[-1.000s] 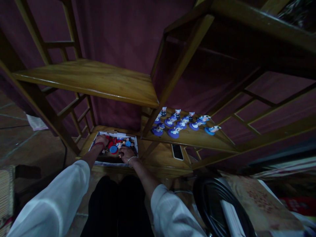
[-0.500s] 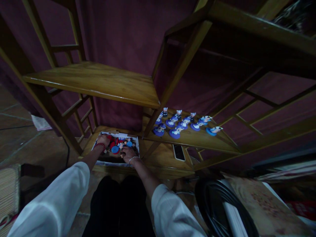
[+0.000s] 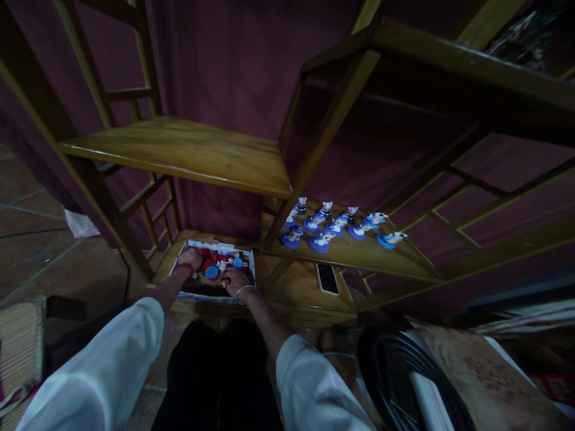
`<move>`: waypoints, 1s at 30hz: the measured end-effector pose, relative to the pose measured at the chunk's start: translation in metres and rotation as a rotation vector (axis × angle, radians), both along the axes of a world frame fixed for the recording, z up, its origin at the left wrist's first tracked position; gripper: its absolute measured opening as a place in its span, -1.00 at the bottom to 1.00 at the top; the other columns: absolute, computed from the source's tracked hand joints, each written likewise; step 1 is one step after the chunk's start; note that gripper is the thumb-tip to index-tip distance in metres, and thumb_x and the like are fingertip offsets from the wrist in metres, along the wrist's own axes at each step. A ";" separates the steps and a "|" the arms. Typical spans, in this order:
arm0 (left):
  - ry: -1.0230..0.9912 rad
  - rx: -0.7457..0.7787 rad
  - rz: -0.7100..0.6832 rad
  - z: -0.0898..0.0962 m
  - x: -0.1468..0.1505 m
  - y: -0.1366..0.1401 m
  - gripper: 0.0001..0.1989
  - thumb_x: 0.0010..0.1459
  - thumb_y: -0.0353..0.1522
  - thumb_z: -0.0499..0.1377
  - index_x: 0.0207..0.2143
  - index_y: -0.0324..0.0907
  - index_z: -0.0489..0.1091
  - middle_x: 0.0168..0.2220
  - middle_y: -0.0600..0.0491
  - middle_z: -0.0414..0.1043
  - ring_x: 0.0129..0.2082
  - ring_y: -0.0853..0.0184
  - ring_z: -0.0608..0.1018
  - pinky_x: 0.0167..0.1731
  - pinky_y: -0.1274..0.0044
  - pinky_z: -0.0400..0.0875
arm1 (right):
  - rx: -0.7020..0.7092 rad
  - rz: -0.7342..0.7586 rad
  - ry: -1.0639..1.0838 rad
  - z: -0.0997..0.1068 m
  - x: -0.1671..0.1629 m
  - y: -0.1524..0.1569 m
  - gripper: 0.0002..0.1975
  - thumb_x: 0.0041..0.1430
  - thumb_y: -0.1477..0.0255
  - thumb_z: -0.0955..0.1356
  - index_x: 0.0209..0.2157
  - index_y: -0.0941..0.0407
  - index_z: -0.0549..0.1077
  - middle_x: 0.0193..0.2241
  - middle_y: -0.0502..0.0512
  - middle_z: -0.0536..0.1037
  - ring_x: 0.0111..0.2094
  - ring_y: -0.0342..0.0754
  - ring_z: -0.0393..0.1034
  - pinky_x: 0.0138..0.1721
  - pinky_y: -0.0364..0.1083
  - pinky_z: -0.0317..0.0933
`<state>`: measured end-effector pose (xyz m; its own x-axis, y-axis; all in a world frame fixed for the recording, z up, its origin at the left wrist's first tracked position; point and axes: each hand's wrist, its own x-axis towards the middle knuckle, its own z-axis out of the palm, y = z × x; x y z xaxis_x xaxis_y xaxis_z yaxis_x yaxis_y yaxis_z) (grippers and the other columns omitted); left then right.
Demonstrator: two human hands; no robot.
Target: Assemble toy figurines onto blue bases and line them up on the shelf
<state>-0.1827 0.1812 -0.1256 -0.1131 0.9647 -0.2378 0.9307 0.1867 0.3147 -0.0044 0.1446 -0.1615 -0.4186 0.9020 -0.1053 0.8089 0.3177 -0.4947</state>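
A shallow cardboard box (image 3: 214,245) with white inner flaps stands on the bottom shelf. Small figurines (image 3: 223,262) with red and blue round bases lie jumbled inside it. My left hand (image 3: 192,257), with a red bead bracelet at the wrist, reaches into the box's left end. Its fingers are curled down beside the red pieces, and what they grip is hidden. At the right side of the box, my right hand (image 3: 236,280), wearing a pale bangle, has its fingers closed around a small dark-topped figurine. A blue round base (image 3: 212,272) shows between the hands.
On the raised shelf to the right stand several purple- and blue-based figurines (image 3: 322,240). A phone (image 3: 327,279) lies on the lower shelf. A wooden shelf board (image 3: 179,149) juts out above the box. Black coiled hose (image 3: 404,371) sits at lower right.
The view has shifted slightly, so the whole shelf appears a little further right. Both hands stay in the box, with hardly any visible change in their grip.
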 end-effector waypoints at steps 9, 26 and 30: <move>-0.010 -0.012 0.028 -0.016 -0.003 0.001 -0.65 -0.03 -0.49 -0.01 -0.19 -0.18 0.40 -0.21 -0.03 0.42 -0.18 0.30 0.44 -0.19 0.58 0.28 | 0.023 0.003 0.026 -0.010 0.001 0.003 -0.78 -0.04 0.55 0.26 -0.36 0.11 0.50 -0.17 0.04 0.45 -0.10 -0.12 0.28 -0.02 -0.18 0.10; -0.025 0.129 0.053 -0.011 -0.001 -0.009 -0.66 -0.02 -0.52 -0.04 -0.18 -0.28 0.37 -0.12 -0.11 0.36 -0.13 0.28 0.42 -0.12 0.57 0.24 | 0.007 -0.012 0.001 0.001 0.001 -0.001 -0.77 -0.02 0.54 0.25 -0.35 0.11 0.51 -0.14 0.04 0.44 -0.08 -0.13 0.27 0.01 -0.21 0.06; -0.050 0.201 0.049 -0.010 0.000 -0.011 -0.68 -0.01 -0.50 -0.04 -0.21 -0.24 0.39 -0.14 -0.06 0.38 -0.12 0.32 0.40 -0.11 0.61 0.22 | -0.001 -0.006 0.008 0.004 0.001 -0.001 -0.76 -0.02 0.55 0.25 -0.35 0.10 0.50 -0.14 0.03 0.44 -0.08 -0.13 0.27 -0.01 -0.19 0.07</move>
